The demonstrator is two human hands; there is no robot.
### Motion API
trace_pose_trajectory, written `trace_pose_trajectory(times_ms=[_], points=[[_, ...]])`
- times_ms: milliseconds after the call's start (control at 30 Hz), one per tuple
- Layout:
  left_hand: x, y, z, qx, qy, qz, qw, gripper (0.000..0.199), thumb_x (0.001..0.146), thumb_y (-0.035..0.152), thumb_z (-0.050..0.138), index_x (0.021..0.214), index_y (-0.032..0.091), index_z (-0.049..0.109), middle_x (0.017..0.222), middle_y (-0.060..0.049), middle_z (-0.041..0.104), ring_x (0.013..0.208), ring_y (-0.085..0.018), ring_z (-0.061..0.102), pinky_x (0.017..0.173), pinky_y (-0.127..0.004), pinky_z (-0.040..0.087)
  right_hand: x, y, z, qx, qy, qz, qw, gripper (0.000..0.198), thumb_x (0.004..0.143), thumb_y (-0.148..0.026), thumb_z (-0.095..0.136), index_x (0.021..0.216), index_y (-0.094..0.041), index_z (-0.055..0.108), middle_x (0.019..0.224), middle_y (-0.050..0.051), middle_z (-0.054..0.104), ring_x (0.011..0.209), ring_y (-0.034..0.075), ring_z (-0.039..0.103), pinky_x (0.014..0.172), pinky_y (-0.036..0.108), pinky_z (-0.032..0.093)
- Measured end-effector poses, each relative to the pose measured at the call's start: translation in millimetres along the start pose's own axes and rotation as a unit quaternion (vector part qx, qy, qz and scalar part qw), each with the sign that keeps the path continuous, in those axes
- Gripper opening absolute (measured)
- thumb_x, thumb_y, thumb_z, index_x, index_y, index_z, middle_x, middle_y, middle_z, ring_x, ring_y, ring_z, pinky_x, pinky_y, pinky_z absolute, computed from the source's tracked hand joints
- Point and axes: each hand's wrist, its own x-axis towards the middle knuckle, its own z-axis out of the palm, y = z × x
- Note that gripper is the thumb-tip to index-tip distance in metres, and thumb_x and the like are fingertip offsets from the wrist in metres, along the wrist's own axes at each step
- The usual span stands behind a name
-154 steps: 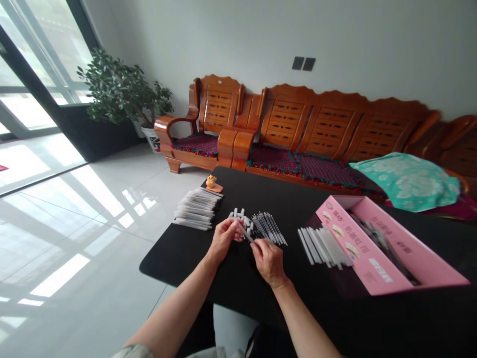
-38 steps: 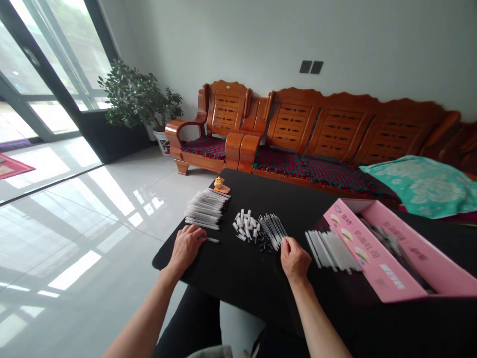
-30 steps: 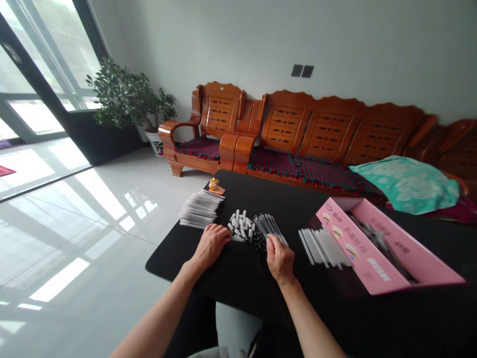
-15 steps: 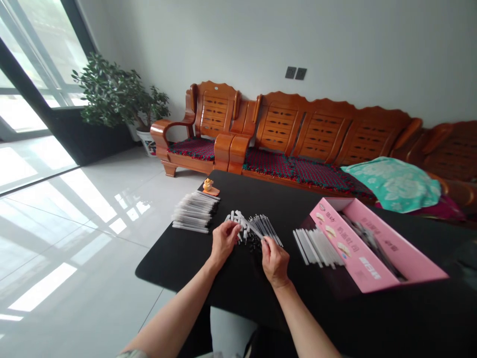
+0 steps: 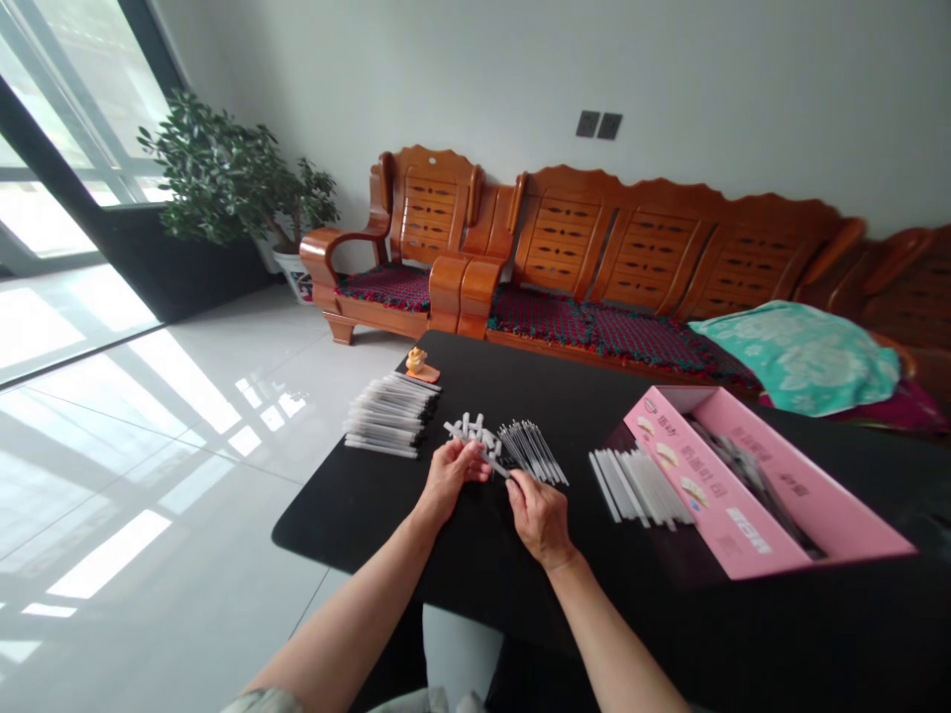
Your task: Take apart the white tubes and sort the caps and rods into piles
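Near the centre of the frame, a pale tube [image 5: 496, 463] is held aslant above the black table [image 5: 475, 555]. Its upper-left end is pinched by the left hand [image 5: 452, 477], which is partly curled; its lower-right end is gripped by the right hand [image 5: 539, 510], closed around it. Just above, white caps [image 5: 470, 424] are partly covered by the left hand, with thin rods [image 5: 533, 454] fanned out beside them. White sticks [image 5: 390, 416] are stacked left of centre; on the right, pale sticks [image 5: 637, 485] are laid beside a pink box [image 5: 713, 505].
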Motion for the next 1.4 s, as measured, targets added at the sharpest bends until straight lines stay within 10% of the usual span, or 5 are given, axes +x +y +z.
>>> trace_pose_trajectory(times_ms=[1400], points=[[0.2,-4.1,4.5,0.021,0.039,0.024,0.999,0.041,0.072,0.048,0.074,0.08,0.01,0.062,0.061,-0.005,0.067,0.052,-0.014,0.065,0.051,-0.022,0.054,-4.4,5.5,9.4,0.008,0.008,0.002,1.0,0.019,0.097,-0.021,0.044,0.09,-0.016,0.061,0.067,0.003,0.066,0.058,0.015,0.064,0.057,0.025,0.04]])
